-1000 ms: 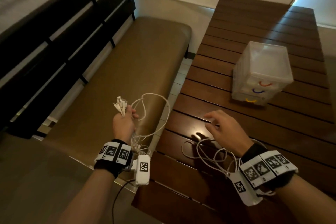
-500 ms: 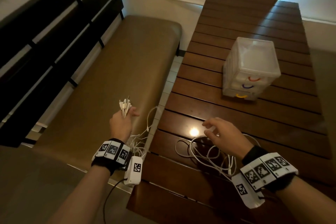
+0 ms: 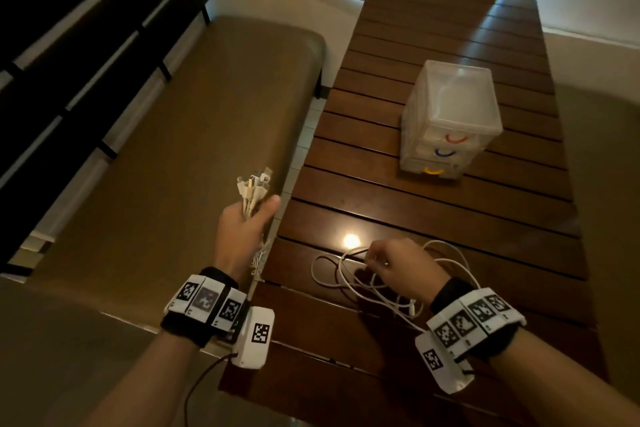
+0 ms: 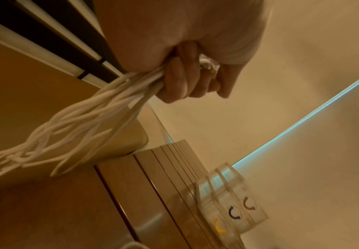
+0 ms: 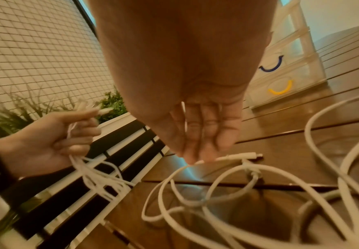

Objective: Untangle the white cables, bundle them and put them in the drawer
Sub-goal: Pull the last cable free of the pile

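My left hand [image 3: 246, 225] is held over the gap beside the table and grips a bunch of white cables [image 4: 78, 124]. Their plug ends [image 3: 254, 187] stick up out of the fist, and the twisted strands hang down toward the table edge. More white cable loops [image 3: 346, 276] lie loose on the near part of the wooden table [image 3: 433, 218]. My right hand [image 3: 398, 267] hovers over those loops [image 5: 238, 185], fingers [image 5: 200, 134] fairly straight and pointing down, tips touching one strand. The clear plastic drawer unit [image 3: 450, 121] stands farther back, all three drawers closed.
A padded brown bench [image 3: 190, 149] runs along the left of the table, with a dark slatted backrest [image 3: 69, 62] behind it. A narrow strip of tiled floor [image 3: 304, 135] separates bench and table. A wall stands at the table's far end.
My right hand has dropped from above the table onto the loose loops. My left hand has stayed raised with the plug ends, shifting slightly right. The hanging loop has fallen lower.
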